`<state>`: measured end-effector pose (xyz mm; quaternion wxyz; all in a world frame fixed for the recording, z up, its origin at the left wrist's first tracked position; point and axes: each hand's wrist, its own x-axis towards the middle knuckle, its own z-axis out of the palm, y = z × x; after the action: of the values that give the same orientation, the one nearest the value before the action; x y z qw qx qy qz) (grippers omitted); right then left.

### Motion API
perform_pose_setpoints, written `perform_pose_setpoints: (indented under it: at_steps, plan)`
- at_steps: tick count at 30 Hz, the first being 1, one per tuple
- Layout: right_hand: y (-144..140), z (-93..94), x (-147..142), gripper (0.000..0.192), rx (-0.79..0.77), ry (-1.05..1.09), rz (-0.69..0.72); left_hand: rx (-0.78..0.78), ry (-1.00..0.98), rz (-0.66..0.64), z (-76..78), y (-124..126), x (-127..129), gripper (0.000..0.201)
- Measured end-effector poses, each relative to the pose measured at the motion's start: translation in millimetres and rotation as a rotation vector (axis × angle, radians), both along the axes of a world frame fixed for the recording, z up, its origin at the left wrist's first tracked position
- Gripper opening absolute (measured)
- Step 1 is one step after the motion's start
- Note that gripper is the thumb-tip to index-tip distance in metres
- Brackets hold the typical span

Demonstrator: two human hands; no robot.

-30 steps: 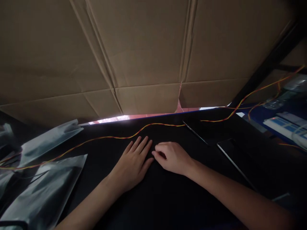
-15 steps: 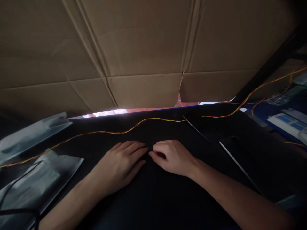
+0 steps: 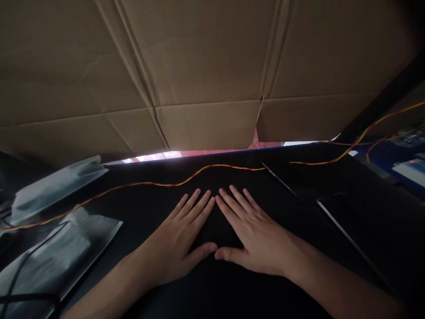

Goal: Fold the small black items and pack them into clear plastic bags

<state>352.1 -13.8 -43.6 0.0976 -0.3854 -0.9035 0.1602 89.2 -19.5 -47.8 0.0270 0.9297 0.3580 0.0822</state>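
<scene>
Both hands lay flat and open on the black cloth [image 3: 212,283] that covered the table, palms down and fingers spread, holding nothing. The left hand [image 3: 181,237] and the right hand [image 3: 254,237] sat side by side, with the forefingers nearly meeting at the far end and the thumb tips just short of touching at the near end, so that a small dark patch of cloth was framed between them. The step in hand looked like pressing or smoothing that patch of cloth flat; whether some small dark thing lay under the palms could not be told in the dim light. Judged from this pose, the next move would call for an even, light sweep outward with both palms kept flat, taking care not to snag the red and yellow wire [image 3: 199,170] that ran across the cloth just beyond the fingertips. Two grey foil bags [image 3: 63,248] lay well to the left, one nearer the far edge and one nearer the person, the latter with a black cord across it. A dark flat slab, perhaps a phone [image 3: 345,221], lay to the right, apart from the right hand. A wall of brown cardboard [image 3: 206,66] stood behind the table.
</scene>
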Motion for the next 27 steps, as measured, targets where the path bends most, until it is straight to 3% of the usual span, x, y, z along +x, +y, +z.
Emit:
perform_pose_setpoints:
  at_steps: [4, 13, 17, 20, 22, 25, 27]
  plan:
    - [1.3, -0.5, -1.0, 0.103, -0.094, -0.072, 0.011, 0.001, 0.008, 0.012, 1.3, -1.3, -0.5, 0.093]
    - [5.3, -2.1, -1.5, 0.096, -0.053, -0.004, 0.010, -0.012, 0.000, 0.008, -0.9, 0.4, 1.0, 0.091]
    - [5.9, -0.8, -0.9, 0.092, -0.080, -0.024, 0.004, -0.032, 0.014, 0.001, 7.6, 7.8, -3.3, 0.086]
    - [6.0, 1.2, -0.2, 0.082, -0.087, -0.007, -0.021, -0.011, 0.040, 0.104, 22.2, 10.7, -35.1, 0.064]
    - [5.7, 3.1, 0.3, 0.082, -0.099, -0.012, -0.026, 0.055, 0.069, 0.293, 27.2, 4.1, -73.9, 0.057]
    - [4.9, 5.0, 1.2, 0.084, -0.124, -0.032, -0.019, 0.140, 0.129, 0.577, 14.3, -19.7, -143.3, 0.062]
    - [4.2, 4.7, 1.7, 0.083, -0.123, -0.023, -0.018, 0.115, 0.154, 0.627, -5.5, -38.5, -182.0, 0.061]
